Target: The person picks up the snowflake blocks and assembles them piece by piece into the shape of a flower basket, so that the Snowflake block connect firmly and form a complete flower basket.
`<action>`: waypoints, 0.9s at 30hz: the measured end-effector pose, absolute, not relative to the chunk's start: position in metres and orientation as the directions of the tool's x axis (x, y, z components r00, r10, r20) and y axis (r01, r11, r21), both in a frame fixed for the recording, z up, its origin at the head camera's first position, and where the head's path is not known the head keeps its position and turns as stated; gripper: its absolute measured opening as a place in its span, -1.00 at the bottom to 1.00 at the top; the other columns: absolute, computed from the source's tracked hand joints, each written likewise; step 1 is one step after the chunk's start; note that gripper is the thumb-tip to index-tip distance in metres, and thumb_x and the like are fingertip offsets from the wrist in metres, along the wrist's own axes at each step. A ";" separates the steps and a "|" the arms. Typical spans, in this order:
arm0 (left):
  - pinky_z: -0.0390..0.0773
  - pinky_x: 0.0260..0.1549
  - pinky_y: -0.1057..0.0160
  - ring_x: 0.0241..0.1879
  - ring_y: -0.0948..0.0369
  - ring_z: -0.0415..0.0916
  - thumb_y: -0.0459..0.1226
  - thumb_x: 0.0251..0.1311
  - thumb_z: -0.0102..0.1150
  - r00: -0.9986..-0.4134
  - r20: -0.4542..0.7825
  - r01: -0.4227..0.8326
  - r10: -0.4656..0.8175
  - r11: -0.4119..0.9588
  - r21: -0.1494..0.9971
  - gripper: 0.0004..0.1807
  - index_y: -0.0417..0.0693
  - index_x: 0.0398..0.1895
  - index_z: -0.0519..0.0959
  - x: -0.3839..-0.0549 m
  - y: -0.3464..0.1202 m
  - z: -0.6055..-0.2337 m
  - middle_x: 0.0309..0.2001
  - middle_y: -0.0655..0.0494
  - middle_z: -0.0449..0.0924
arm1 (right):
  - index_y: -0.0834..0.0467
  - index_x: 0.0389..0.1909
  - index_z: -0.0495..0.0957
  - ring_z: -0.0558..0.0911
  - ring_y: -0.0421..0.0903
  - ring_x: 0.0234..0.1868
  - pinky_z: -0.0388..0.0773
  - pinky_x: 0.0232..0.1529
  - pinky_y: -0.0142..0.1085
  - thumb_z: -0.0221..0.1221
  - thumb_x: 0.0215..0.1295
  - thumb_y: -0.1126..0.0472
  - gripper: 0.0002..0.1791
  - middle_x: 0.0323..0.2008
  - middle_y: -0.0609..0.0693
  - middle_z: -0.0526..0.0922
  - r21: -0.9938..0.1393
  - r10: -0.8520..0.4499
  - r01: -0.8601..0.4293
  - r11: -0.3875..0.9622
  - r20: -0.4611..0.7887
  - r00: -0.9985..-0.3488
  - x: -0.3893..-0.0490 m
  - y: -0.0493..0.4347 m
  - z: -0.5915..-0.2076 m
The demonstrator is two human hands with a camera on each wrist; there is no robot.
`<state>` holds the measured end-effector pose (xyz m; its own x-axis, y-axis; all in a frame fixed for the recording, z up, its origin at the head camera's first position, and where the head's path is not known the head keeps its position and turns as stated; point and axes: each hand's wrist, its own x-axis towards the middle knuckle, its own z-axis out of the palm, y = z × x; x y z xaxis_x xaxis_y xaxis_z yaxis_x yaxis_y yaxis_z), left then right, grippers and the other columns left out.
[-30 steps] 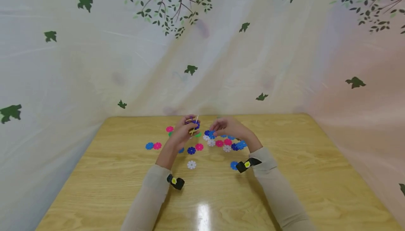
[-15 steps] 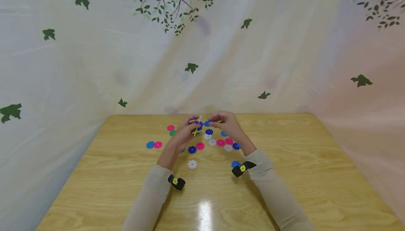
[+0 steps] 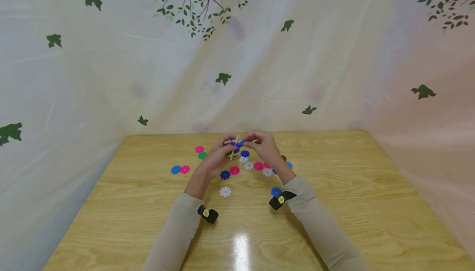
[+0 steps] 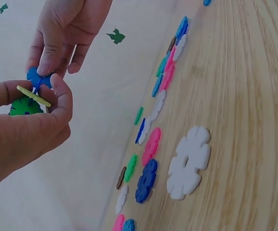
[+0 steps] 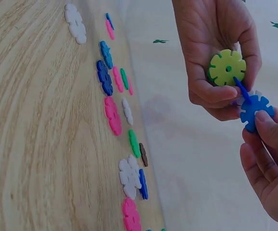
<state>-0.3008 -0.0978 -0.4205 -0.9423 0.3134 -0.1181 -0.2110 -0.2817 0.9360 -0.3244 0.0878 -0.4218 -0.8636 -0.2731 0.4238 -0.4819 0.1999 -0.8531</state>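
Observation:
Above the far part of the table, my left hand (image 3: 219, 157) holds a small cluster of interlocked snowflake discs between thumb and fingers. A yellow-green disc (image 5: 227, 68), a green disc (image 4: 25, 107) and a dark blue disc (image 5: 241, 88) show in it; white and purple edges stick up in the head view. My right hand (image 3: 264, 145) pinches a lighter blue disc (image 5: 256, 113) by thumb and fingertips. That disc meets the dark blue one at its edge; how deep the slots engage cannot be told.
Loose notched discs lie across the table (image 3: 148, 221): a white disc (image 3: 225, 192) nearest the front, a pink disc (image 3: 234, 170), a dark blue disc (image 3: 224, 175) and a blue disc (image 3: 276, 192) by the right wrist. A printed cloth (image 3: 178, 77) hangs behind.
My right hand has picked up a lighter blue disc from the pile and carried it left and up to the cluster. The left hand keeps its hold, shifting slightly right.

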 end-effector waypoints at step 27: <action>0.55 -0.18 0.43 -0.05 0.20 0.33 -0.52 0.47 -0.16 -0.945 -0.108 -0.221 0.310 -0.356 0.908 -0.64 -0.14 0.25 0.17 -0.294 -0.084 -0.415 -0.01 0.04 0.24 | 0.33 -0.36 0.69 0.68 -0.07 -0.37 0.62 -0.33 -0.45 0.30 0.25 0.52 -0.93 -0.31 0.30 0.72 -0.865 -0.175 -0.469 0.181 0.441 -0.881 -0.317 0.087 -0.415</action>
<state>-0.2945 -0.0842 -0.4151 -0.9446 0.3101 -0.1079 -0.2207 -0.3563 0.9079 -0.3169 0.0871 -0.4148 -0.8805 -0.1748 0.4406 -0.4686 0.1812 -0.8646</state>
